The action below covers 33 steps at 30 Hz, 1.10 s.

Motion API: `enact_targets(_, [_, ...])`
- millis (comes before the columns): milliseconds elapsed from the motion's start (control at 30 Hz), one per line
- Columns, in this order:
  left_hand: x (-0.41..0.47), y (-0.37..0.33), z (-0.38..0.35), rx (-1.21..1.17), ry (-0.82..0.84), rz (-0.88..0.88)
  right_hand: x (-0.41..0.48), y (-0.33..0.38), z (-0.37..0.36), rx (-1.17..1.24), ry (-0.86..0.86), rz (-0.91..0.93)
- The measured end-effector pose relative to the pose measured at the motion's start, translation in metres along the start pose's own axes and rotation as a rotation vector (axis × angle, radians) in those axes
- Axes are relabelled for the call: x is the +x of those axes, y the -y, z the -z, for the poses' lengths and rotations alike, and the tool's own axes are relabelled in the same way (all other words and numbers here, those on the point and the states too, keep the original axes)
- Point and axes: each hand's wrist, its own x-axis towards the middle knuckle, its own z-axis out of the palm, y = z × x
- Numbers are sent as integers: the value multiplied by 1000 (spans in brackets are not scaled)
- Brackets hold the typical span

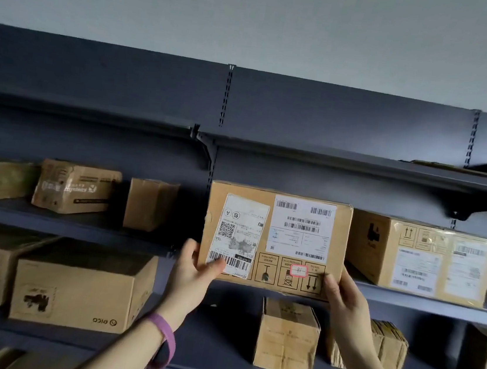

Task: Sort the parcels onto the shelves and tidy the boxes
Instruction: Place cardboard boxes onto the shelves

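The left hand (194, 273) gripped the lower left corner of a brown cardboard parcel (275, 240) bearing white shipping labels, with the thumb laid across the front of the barcode label. The right hand (344, 301) gripped the lower right corner, thumb on the front face. The hands were apart, one clamped on each lower corner. A purple wristband (162, 337) sat on the left wrist.

The parcel was held upright, printed face toward the camera, in front of the middle shelf (93, 224) of a dark grey metal shelving unit (336, 119). Whether its base rested on that shelf cannot be told. A small red-bordered sticker (298, 270) was on its front, near the right thumb.

At 3 o'clock from the parcel, just beside it, a labelled tan carton (420, 258) stood on the same shelf. At 9 o'clock stood a plain narrow brown box (149, 205) and, further out, a crumpled taped brown box (76, 188).

On the lower shelf (215, 349), a small taped cube box (288, 337) stood at 6 o'clock and a large tan carton (78, 296) at 8 o'clock.
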Motion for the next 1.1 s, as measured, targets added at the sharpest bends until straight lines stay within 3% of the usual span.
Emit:
enact_targets(300, [80, 60, -20, 345, 59, 17, 64, -64, -13, -295, -59, -40])
enact_targets(667, [122, 95, -55, 654, -64, -94, 116, -109, -13, -719, -89, -132])
enact_targets(833, [122, 104, -59, 664, -111, -127, 119, -126, -14, -790, -152, -80])
enact_targets(967, [120, 104, -59, 643, -102, -121, 114, -120, -18, -566, -149, -32])
enact_targets(1100, [123, 96, -45, 344, -62, -23, 97, -105, -29, -650, -418, 275])
